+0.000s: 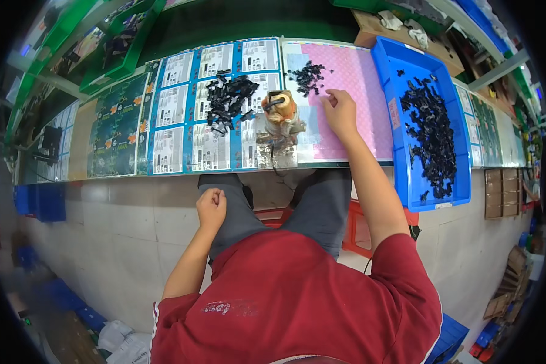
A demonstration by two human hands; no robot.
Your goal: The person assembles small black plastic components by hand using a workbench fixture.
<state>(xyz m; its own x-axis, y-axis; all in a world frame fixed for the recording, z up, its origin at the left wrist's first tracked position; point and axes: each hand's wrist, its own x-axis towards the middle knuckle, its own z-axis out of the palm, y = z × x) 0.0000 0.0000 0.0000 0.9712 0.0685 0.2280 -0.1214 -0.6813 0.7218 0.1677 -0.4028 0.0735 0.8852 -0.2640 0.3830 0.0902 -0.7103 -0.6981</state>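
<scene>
Blue bin (403,161): right of the right hand (340,112), holding a broad spread of black parts (434,142); its near end juts past the table's front edge.
Green tray (141,48): far to that hand's left and beyond it; dark contents, hard to make out.
Right grip: fingers bent, thumb and forefinger narrowly apart; I cannot tell whether a piece sits between.
Small black pieces (308,77): scattered just left of the right fingertips and slightly beyond.
Black strips (229,100): heaped farther left, past the tan fixture (279,108).
Left hand (212,208): loosely curled above the thigh, nearer than the table edge; whether it holds anything cannot be told.
Pink sheet (370,103): bare room between right hand and bin.
Hidden: both palms; the knees, under the table.
</scene>
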